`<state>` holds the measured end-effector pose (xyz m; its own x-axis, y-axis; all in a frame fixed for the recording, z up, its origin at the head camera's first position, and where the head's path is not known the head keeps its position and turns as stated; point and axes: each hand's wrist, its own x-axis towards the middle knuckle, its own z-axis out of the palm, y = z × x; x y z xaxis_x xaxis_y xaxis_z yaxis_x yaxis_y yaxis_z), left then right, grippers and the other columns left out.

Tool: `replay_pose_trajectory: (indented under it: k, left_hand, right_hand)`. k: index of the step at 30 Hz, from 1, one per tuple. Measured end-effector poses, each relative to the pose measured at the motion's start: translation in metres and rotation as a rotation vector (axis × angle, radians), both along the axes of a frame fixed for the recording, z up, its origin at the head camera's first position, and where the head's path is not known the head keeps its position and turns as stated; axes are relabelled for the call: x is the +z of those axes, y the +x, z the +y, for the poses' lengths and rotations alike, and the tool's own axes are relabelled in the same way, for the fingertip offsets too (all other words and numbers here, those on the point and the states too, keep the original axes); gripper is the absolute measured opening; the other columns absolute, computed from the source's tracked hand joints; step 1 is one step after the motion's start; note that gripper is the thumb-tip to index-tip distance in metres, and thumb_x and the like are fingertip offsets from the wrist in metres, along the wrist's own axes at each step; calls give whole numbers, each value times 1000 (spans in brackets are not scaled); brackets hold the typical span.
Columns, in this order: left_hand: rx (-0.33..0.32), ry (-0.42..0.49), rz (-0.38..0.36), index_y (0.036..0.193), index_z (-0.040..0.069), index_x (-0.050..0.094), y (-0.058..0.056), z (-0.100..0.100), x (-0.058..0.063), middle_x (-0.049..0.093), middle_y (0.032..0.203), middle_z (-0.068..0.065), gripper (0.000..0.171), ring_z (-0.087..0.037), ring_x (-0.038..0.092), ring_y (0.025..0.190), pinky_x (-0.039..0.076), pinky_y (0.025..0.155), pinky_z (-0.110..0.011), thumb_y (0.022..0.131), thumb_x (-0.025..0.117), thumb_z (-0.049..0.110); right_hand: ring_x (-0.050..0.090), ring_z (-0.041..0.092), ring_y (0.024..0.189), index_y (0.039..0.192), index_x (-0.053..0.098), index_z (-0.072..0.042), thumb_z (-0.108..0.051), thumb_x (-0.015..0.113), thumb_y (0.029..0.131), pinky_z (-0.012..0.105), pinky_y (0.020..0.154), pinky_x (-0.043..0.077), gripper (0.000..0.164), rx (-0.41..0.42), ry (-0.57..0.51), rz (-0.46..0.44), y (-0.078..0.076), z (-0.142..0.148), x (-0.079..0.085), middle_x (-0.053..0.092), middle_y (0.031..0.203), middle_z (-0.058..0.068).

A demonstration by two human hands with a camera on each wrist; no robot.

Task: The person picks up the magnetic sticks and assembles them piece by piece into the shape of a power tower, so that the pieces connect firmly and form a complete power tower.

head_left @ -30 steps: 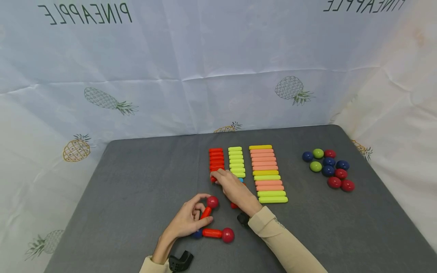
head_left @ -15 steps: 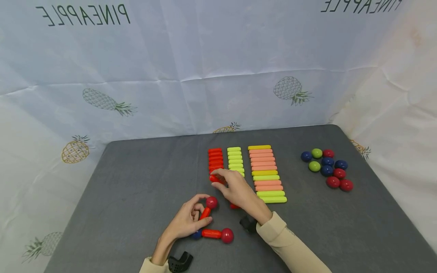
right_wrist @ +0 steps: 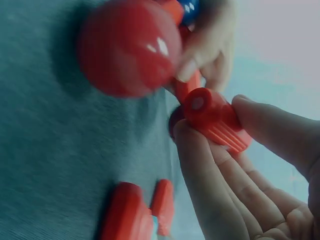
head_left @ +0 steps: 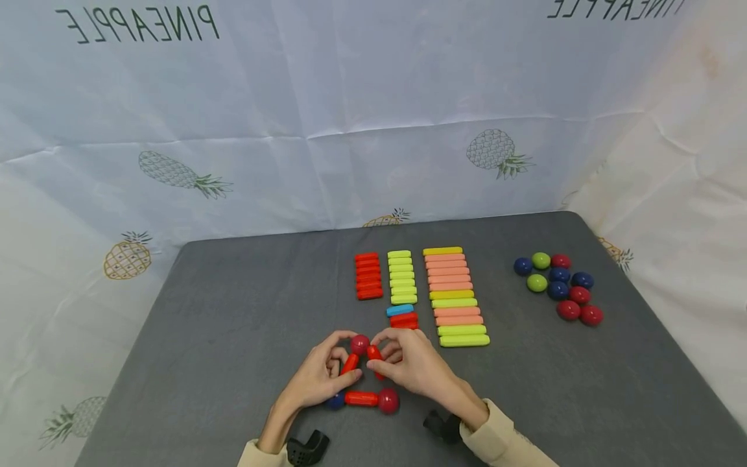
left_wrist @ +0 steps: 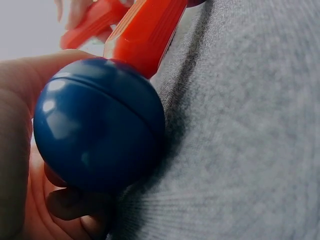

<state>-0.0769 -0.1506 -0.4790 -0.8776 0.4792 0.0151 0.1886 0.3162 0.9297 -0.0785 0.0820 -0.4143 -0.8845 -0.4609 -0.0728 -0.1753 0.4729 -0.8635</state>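
In the head view my left hand holds a joined toy frame: a red stick running up to a red ball. At its lower end is a blue ball, large in the left wrist view. From it a second red stick leads to another red ball. My right hand pinches a loose red stick between thumb and fingers, its round end facing the camera in the right wrist view. This stick's upper end is right beside the upper red ball.
Behind the hands lie a column of red sticks, yellow-green sticks, and a blue stick above more red ones. Longer pink sticks, with yellow and green ones, lie right of them. Loose balls are grouped at right.
My right hand has picked a red stick from the bottom of the red column and carried it down toward me, to the upper red ball. My left hand has stayed in place.
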Motion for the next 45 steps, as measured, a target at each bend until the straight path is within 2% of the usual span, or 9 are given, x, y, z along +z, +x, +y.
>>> replay_pose_trajectory:
  k: [8, 14, 21, 30, 40, 45]
  left_hand:
    - [10, -8, -4, 138, 11, 51, 0, 0, 0, 61, 70, -3, 55, 3, 35, 44, 32, 41, -18, 90, 77, 14]
    - [6, 1, 1, 138, 12, 52, 0, 0, 0, 61, 70, -4, 55, 4, 35, 44, 31, 41, -17, 89, 78, 13]
    - [-18, -8, 11, 139, 13, 56, -1, 1, 0, 64, 73, -4, 55, 5, 34, 44, 30, 42, -16, 89, 78, 13]
    - [-49, -20, 11, 139, 12, 59, -1, 0, 0, 67, 79, -6, 54, 6, 34, 45, 30, 42, -15, 89, 78, 14]
    - [-15, -60, -19, 136, 11, 60, 0, 0, 1, 69, 80, -4, 51, 3, 41, 45, 36, 42, -17, 89, 79, 18]
    - [-1, -72, -7, 129, 7, 63, -1, 1, -1, 70, 79, -5, 44, 2, 46, 46, 40, 42, -20, 91, 77, 23]
  right_hand:
    - [72, 14, 70, 109, 72, -1, -18, 84, 85, 23, 65, 59, 32, 14, 46, -63, 7, 3, -8, 76, 86, 7]
    - [70, 12, 68, 127, 64, 2, -18, 85, 84, 21, 64, 57, 51, 26, 24, -100, 7, 2, -11, 74, 83, 4]
    - [68, 7, 61, 138, 54, 2, -14, 84, 85, 18, 61, 56, 63, 38, -9, -35, 6, 0, -17, 73, 76, 4]
    - [68, 5, 63, 137, 56, 0, -14, 82, 87, 18, 62, 56, 57, 38, -21, -44, 6, -1, -22, 73, 77, 3]
    - [69, 5, 64, 137, 58, -1, -14, 80, 89, 17, 62, 56, 55, 70, -22, -50, 4, -1, -25, 73, 80, 4]
    - [67, 4, 63, 132, 63, -2, -15, 77, 92, 17, 61, 55, 45, 71, 2, -29, 2, 0, -21, 75, 82, 5]
